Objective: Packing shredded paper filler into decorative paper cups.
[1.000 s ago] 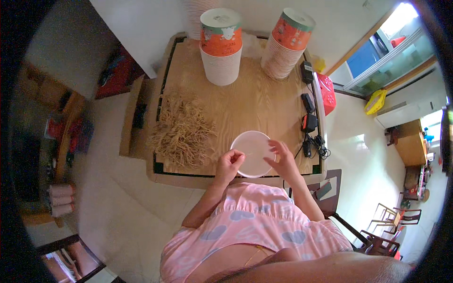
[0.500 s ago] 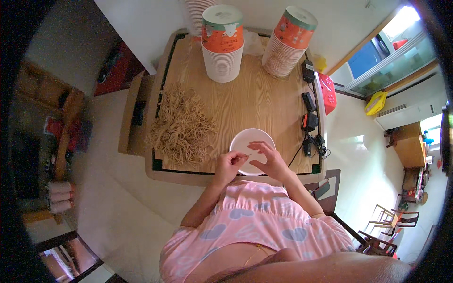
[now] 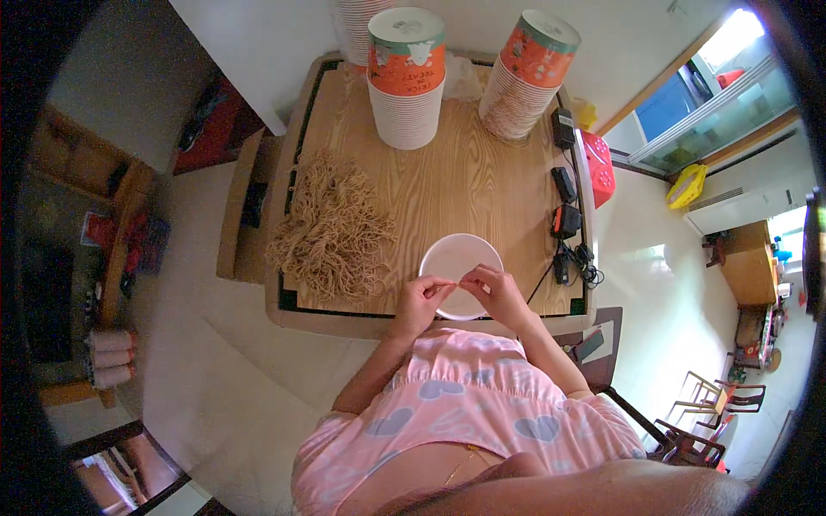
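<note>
A white round tub (image 3: 462,249), seen from above with its opening up, stands at the table's near edge. Over its near half, both my hands meet fingertip to fingertip. My left hand (image 3: 418,303) is closed in a pinch, thumb against forefinger. Pinching likewise, my right hand (image 3: 499,294) faces it from the other side. Whatever lies between the fingertips is too small to make out. To the left, a loose heap of tan twisted-paper cords or strings (image 3: 331,228) spreads over the tabletop, touched by neither hand.
Upside-down stacks of orange-and-white paper tubs rise at the back middle (image 3: 407,107) and back right (image 3: 519,99) of the wooden table (image 3: 456,185). Black power adapters (image 3: 564,221) with cables line its right edge. Left of it stands an open cardboard box (image 3: 241,228); a red stool (image 3: 597,169) is at right.
My right hand has closed from spread fingers into a pinch and come left and down to my left fingertips. The left hand has stayed about where it was.
</note>
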Demonstrator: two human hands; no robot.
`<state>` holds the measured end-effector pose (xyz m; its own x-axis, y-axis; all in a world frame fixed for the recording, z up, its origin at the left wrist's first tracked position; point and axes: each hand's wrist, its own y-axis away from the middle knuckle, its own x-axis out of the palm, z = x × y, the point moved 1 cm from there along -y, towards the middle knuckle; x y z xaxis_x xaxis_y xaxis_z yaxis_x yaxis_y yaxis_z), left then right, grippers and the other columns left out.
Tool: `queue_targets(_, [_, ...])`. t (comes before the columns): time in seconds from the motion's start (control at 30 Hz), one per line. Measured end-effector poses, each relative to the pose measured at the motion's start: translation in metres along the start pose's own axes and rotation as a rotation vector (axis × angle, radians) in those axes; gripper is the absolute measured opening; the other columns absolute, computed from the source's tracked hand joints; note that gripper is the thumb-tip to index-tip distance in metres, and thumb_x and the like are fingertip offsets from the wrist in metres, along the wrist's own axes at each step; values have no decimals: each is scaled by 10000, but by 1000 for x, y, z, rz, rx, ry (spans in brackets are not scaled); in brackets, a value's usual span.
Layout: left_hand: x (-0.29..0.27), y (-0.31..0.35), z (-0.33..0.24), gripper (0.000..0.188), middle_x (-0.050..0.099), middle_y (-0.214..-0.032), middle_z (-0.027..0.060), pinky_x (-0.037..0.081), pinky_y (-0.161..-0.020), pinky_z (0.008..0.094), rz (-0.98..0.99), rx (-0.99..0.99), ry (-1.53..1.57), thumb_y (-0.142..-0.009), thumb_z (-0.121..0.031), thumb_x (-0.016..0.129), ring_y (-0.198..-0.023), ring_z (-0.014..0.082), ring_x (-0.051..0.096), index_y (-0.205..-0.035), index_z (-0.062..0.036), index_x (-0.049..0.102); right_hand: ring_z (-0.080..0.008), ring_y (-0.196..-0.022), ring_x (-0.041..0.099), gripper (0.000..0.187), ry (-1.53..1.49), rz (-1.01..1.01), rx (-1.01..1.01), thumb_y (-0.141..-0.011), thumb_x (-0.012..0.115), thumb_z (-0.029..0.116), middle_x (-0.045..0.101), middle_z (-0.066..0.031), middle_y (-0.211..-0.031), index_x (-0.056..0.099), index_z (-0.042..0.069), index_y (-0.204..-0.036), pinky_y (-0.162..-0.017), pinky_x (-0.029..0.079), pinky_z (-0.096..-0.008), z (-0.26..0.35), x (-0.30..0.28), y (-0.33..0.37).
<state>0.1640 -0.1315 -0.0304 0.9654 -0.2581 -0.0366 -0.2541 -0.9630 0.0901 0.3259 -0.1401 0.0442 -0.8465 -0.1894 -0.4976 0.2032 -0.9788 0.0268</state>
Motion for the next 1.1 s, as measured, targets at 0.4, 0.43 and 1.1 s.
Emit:
queue_targets(0.4, [13,-2,-13,72,474,-592,-54,317,-463,188,71,-28,-28,-784,-79,609,-518,21,394,-802,-14,586,-303,-684,545,163,175,-56,-37,-845,496,132,511,-171,-733,493,-17,-781,-570,411,-365,-25,13,3])
queue_targets(0.43, [15,-1,-7,72,458,-591,-64,290,-457,188,45,-14,12,-782,-84,613,-517,17,368,-798,-17,593,-272,-675,547,169,190,-48,-31,-849,493,139,498,-175,-726,487,-20,-789,-563,404,-359,-27,14,3])
queue_targets(1.1, [6,-7,-13,118,468,-530,-57,246,-333,180,170,-406,416,-806,-170,605,-366,23,326,-794,-53,602,-235,-744,567,105,236,-26,-449,-711,623,84,592,-49,-781,598,67,-811,-642,450,-334,-14,-13,-4])
